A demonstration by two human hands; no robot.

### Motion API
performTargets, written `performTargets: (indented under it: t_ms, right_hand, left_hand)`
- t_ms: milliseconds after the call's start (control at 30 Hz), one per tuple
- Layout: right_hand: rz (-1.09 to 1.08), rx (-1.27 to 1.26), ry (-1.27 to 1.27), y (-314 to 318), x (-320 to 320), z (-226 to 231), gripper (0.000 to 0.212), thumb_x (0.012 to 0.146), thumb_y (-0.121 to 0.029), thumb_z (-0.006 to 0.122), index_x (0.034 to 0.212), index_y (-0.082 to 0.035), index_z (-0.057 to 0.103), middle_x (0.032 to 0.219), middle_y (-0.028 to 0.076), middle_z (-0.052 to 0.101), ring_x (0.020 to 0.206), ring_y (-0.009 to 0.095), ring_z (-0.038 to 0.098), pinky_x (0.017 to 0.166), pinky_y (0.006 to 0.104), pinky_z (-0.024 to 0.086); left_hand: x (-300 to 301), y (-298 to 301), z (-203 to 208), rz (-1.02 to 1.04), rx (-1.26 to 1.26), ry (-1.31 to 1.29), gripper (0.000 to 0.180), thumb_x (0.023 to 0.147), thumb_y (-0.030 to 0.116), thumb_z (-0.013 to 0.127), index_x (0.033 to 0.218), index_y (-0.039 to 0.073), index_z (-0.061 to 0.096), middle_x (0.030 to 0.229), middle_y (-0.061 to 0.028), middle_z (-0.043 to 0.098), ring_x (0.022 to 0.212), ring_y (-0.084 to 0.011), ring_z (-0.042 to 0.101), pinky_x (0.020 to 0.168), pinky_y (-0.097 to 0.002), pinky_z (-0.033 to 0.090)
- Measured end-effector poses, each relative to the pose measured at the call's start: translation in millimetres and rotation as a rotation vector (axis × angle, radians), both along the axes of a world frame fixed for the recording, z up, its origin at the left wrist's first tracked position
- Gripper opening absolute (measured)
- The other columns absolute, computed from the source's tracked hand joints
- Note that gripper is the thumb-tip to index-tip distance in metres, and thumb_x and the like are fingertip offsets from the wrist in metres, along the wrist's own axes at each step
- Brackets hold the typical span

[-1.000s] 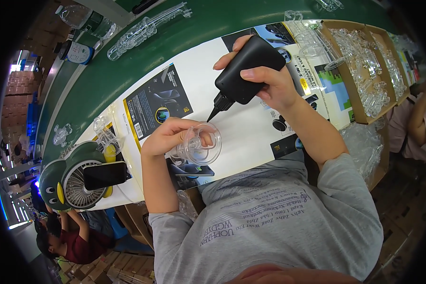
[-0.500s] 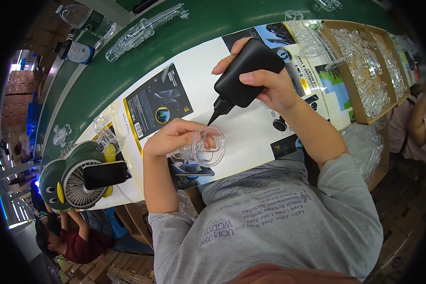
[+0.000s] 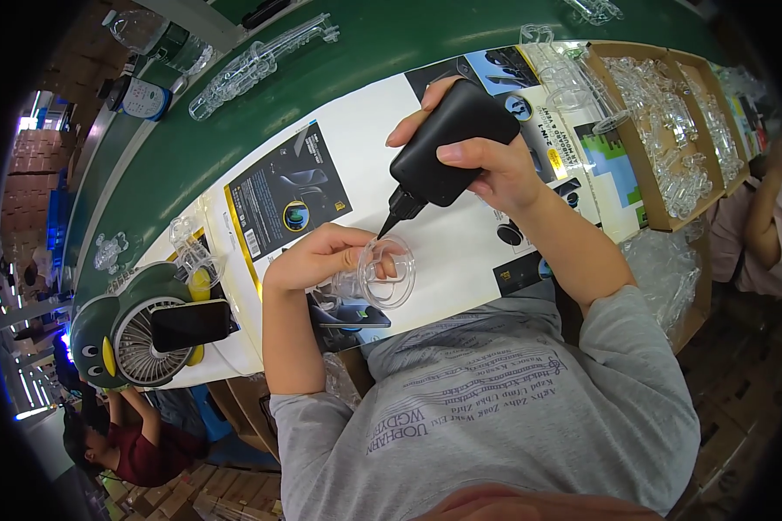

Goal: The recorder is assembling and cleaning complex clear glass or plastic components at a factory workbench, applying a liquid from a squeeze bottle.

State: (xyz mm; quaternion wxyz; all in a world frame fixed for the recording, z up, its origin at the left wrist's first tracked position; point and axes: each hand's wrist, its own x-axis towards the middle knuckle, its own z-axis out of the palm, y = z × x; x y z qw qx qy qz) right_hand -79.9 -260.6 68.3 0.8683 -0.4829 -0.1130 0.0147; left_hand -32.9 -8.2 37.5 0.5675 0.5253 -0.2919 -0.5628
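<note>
A black squeeze bottle [image 3: 447,143] with a narrow pointed nozzle is gripped in my right hand [image 3: 500,165], tilted nozzle-down. My left hand [image 3: 317,258] pinches a clear part with a round, flanged end [image 3: 387,273], whose disc faces up toward me. The nozzle tip reaches the upper rim of that disc, close to my left fingertips; whether it touches cannot be made out. Any fluid at the tip is too small to see.
Printed card sheets [image 3: 365,130] cover the green table [image 3: 339,74]. At right stands a cardboard tray [image 3: 639,143] of clear pieces. Clear assemblies [image 3: 256,69] lie at the far left, near a penguin-shaped fan [image 3: 143,334] with a phone [image 3: 191,325] against it. Other people work nearby.
The bottle and my right hand have shifted slightly down and left, with the nozzle tip a little lower along the disc's rim. My left hand keeps its hold.
</note>
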Motion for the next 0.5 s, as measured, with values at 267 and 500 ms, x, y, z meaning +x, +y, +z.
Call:
performTargets:
  t_ms: [267,500]
  right_hand:
    - [0.011,0.023,0.0,0.7,-1.1,1.9,0.042,0.067,-0.01,0.058,0.107,-0.007,0.044,0.099,0.021,0.062,0.089,0.021,0.062,0.072,0.0298,0.054]
    - [0.018,0.014,0.013,1.1,-2.7,3.7,0.042,0.068,-0.011,0.058,0.107,-0.007,0.043,0.099,0.02,0.062,0.086,0.02,0.062,0.07,0.0283,0.054]
  left_hand:
    - [-1.5,-0.1,-2.6,0.024,-0.015,-0.042,0.041,0.09,0.027,0.054,0.104,-0.011,0.058,0.088,-0.0126,0.064,0.08,-0.0169,0.06,0.074,-0.0294,0.048]
    - [-2.2,-0.6,-3.1,0.028,-0.003,-0.038,0.042,0.089,0.027,0.055,0.105,-0.012,0.058,0.088,-0.0125,0.064,0.081,-0.0165,0.06,0.074,-0.0287,0.048]
